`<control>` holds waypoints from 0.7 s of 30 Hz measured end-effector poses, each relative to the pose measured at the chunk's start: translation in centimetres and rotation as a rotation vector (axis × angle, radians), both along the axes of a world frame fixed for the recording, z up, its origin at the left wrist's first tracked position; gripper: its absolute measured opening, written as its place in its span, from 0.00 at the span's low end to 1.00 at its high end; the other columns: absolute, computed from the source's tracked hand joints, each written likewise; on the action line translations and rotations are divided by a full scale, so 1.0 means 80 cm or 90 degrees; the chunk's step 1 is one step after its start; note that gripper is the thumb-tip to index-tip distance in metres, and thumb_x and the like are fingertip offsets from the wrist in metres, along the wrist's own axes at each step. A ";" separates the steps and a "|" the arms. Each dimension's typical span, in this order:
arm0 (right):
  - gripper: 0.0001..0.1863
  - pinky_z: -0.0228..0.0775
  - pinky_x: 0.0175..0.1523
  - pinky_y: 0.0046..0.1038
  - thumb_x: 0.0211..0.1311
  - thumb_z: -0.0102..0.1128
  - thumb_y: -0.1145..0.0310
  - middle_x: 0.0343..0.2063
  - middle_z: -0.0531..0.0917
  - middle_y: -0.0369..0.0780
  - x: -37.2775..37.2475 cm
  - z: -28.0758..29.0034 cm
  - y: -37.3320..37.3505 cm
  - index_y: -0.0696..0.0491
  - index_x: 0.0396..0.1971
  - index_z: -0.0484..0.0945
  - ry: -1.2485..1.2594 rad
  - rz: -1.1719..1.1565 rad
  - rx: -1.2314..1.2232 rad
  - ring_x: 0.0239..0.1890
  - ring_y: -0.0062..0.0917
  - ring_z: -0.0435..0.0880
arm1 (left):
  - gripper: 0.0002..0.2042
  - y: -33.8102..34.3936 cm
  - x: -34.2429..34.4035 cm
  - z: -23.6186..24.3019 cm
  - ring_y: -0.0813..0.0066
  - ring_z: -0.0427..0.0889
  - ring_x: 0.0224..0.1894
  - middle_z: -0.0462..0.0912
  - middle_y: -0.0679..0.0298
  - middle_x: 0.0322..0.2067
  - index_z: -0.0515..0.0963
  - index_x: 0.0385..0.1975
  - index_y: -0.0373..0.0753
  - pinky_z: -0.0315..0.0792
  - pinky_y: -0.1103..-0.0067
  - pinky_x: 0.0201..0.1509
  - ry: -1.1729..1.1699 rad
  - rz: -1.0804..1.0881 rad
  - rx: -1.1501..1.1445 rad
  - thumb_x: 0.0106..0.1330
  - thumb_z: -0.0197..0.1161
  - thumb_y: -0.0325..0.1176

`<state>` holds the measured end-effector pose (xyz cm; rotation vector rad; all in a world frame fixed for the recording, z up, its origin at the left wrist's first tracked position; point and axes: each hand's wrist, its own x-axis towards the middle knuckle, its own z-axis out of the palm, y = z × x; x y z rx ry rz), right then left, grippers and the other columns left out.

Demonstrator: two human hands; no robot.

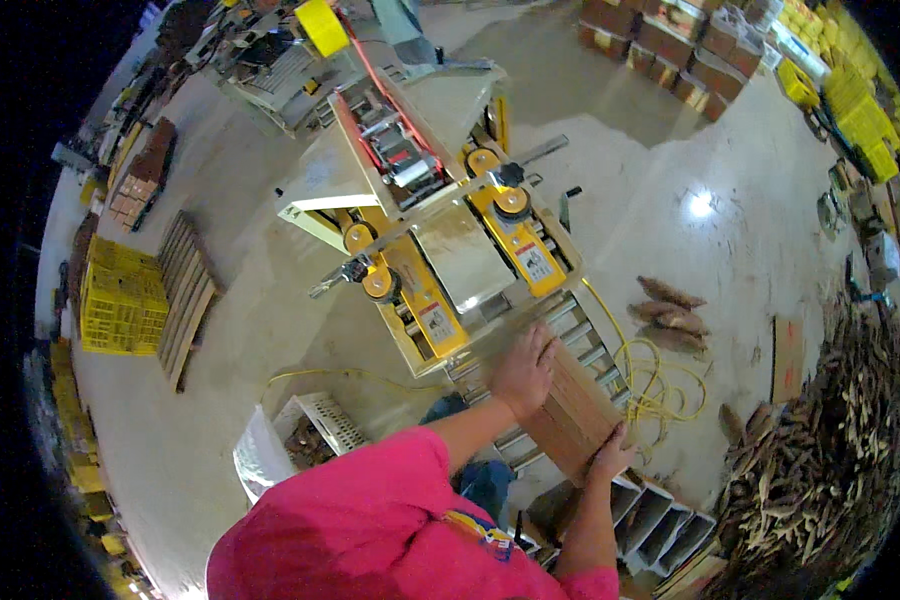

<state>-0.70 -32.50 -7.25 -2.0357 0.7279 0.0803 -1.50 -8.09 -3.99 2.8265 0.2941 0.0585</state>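
Observation:
A closed brown cardboard box (pixel 573 418) lies on a roller conveyor (pixel 597 360) in front of a carton sealing machine (pixel 460 255). My left hand (pixel 523 376) grips the box at its far left end, close to the machine's entry, and looks slightly blurred. At the near right corner, my right hand (pixel 611 458) is wrapped round the box's edge. The machine has yellow side belt units (pixel 532 258) and a tape head (pixel 400 160) with red parts above. The undersides of both hands are hidden.
Open cartons (pixel 660 525) stand beside the conveyor near my right arm. A yellow cable (pixel 660 390) coils on the floor at right, near loose brown roots (pixel 670 315) and a large root pile (pixel 820 450). A white crate (pixel 330 425) is at left; stacked boxes (pixel 665 45) stand far back.

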 end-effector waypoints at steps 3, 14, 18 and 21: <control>0.50 0.62 0.63 0.39 0.57 0.60 0.37 0.57 0.71 0.59 0.001 -0.022 -0.020 0.70 0.60 0.63 0.085 0.004 -0.079 0.59 0.47 0.72 | 0.29 -0.002 0.008 -0.001 0.48 0.51 0.72 0.49 0.46 0.71 0.62 0.66 0.36 0.47 0.61 0.74 0.011 -0.027 0.011 0.67 0.51 0.43; 0.44 0.67 0.58 0.39 0.55 0.62 0.38 0.51 0.78 0.55 0.002 -0.004 -0.001 0.67 0.53 0.71 -0.002 -0.052 -0.097 0.52 0.47 0.78 | 0.26 0.014 0.018 0.000 0.46 0.54 0.70 0.54 0.43 0.68 0.64 0.63 0.35 0.50 0.59 0.73 -0.065 -0.076 0.009 0.67 0.50 0.38; 0.44 0.66 0.60 0.39 0.57 0.59 0.38 0.52 0.77 0.55 0.005 0.022 0.031 0.67 0.56 0.70 0.068 -0.021 -0.049 0.54 0.47 0.77 | 0.25 0.043 0.014 -0.005 0.47 0.53 0.71 0.57 0.46 0.68 0.65 0.63 0.35 0.48 0.59 0.74 -0.048 -0.128 0.039 0.67 0.50 0.38; 0.44 0.66 0.61 0.39 0.59 0.58 0.39 0.53 0.77 0.55 0.008 0.028 0.059 0.67 0.56 0.69 0.035 0.009 0.070 0.55 0.48 0.76 | 0.25 0.075 0.019 0.002 0.48 0.53 0.71 0.58 0.47 0.68 0.65 0.62 0.34 0.48 0.60 0.74 -0.106 -0.131 0.090 0.66 0.51 0.37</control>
